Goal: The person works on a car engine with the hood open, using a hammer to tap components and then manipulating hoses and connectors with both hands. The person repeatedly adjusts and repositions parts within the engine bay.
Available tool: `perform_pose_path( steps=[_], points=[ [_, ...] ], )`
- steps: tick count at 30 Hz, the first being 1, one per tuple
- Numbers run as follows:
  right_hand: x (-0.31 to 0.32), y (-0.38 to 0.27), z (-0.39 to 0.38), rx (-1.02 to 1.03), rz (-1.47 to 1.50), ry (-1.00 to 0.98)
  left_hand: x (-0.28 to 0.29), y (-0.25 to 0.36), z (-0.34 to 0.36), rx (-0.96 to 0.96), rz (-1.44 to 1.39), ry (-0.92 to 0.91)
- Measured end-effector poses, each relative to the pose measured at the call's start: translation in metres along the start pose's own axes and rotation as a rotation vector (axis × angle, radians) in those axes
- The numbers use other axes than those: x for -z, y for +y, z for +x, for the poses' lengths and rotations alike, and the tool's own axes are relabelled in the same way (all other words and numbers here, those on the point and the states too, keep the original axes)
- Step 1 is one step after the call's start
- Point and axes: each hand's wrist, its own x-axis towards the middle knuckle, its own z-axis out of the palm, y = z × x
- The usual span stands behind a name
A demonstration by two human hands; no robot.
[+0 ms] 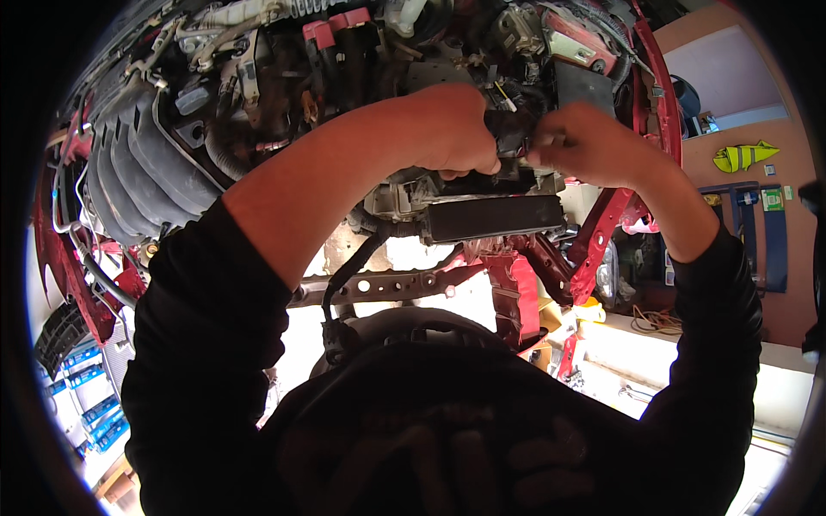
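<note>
Both my hands are inside an engine bay, close together. My left hand (456, 129) is closed, knuckles up, against a dark plastic part (512, 129); its fingertips curl out of sight, so what they grip is hidden. On the other side of that part, my right hand (589, 146) has its thumb and fingers drawn together in a pinch. Anything between those fingers is too dark to make out. Just below the hands lies a long black box-shaped part (495, 218). A thin yellow-and-white stick-like piece (505, 96) stands out behind the dark part.
A ribbed black engine intake (155, 163) fills the left side. Red plastic covers (335, 26) sit at the far side. A red body frame (598, 245) runs along the right, with a dark cable (353, 271) nearer me. A yellow vest (744, 156) hangs on the wall.
</note>
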Motion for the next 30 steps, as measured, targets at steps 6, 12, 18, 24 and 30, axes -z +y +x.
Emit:
perform_pose_path(
  steps=[6,12,18,24,30],
  points=[
    [-0.013,-0.002,0.019,-0.148,0.224,-0.273,0.005,0.006,0.007,0.022,0.018,-0.044],
    [-0.002,-0.007,0.029,-0.199,0.280,-0.316,0.008,0.012,0.013,0.089,0.007,-0.085],
    [-0.016,-0.006,0.034,0.051,0.115,-0.124,-0.001,0.007,0.015,0.071,0.186,-0.025],
    [-0.017,0.002,0.037,0.124,-0.023,-0.116,-0.011,-0.001,0.010,-0.165,0.238,0.192],
    [-0.009,0.003,0.014,-0.054,0.179,-0.198,0.003,0.012,-0.001,0.058,-0.014,-0.033]
  ],
)
